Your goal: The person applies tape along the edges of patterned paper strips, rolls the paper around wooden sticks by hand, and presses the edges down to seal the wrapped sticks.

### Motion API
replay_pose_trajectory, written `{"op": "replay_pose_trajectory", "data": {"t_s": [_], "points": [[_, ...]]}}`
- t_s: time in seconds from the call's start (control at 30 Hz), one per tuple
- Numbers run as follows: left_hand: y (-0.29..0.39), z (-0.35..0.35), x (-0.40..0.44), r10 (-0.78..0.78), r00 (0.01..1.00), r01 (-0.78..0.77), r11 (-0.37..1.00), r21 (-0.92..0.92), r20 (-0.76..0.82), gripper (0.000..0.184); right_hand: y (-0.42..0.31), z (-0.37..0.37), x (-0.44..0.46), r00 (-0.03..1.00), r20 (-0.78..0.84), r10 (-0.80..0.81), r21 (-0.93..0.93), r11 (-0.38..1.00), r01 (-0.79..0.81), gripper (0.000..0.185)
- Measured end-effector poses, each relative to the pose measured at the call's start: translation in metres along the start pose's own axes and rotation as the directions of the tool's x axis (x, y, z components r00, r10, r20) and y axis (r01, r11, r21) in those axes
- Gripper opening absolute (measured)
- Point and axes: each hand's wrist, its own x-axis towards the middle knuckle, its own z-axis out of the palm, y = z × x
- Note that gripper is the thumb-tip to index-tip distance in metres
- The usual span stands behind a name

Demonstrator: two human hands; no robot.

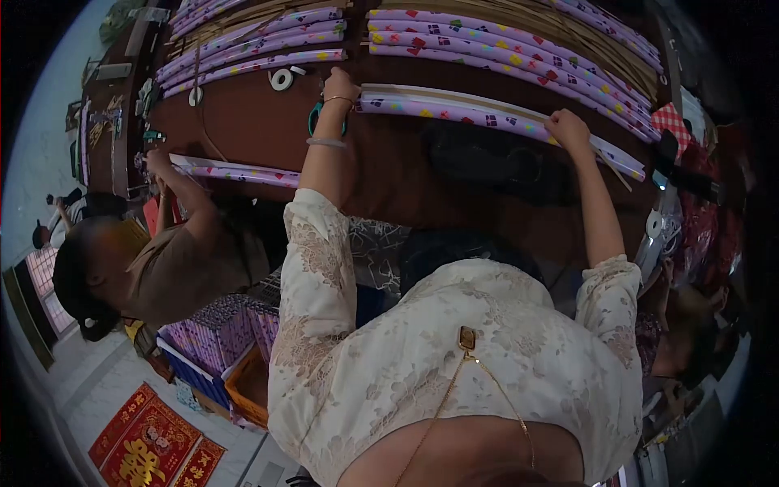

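Note:
A long purple printed sheet (479,118), with a white edge and a thin brown strip along it, lies across the table in front of me. My left hand (340,84) is closed at its left end; what the fingers hold is hidden. Near the right part of the sheet, my right hand (567,130) pinches its upper edge with thumb and fingers together. Beyond my right hand, the loose end of the brown strip (614,169) sticks out beside the sheet. Green-handled scissors (315,119) lie partly hidden behind my left forearm.
Rolled purple printed sheets (511,55) and brown strips (604,36) fill the far side of the brown table (243,122). Tape rolls (281,79) lie at the left. A co-worker (178,235) handles another purple sheet (243,174). Crates (247,388) stand below.

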Motion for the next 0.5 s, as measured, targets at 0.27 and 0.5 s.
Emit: {"op": "replay_pose_trajectory", "data": {"t_s": [0.27, 0.5], "points": [[-0.0013, 0.0041, 0.0035, -0.042, 0.999, 0.042, 0.999, 0.01, -0.016, 0.051, 0.0, 0.0009, -0.0013, 0.999, 0.004, 0.035, 0.009, 0.999, -0.035, 0.025], [0.0049, 0.0005, 0.0002, -0.034, 0.998, 0.033, 0.999, 0.017, 0.049, 0.054, -0.0044, -0.0082, 0.001, 0.99, 0.101, 0.104, -0.025, 0.995, -0.102, 0.023]]}}
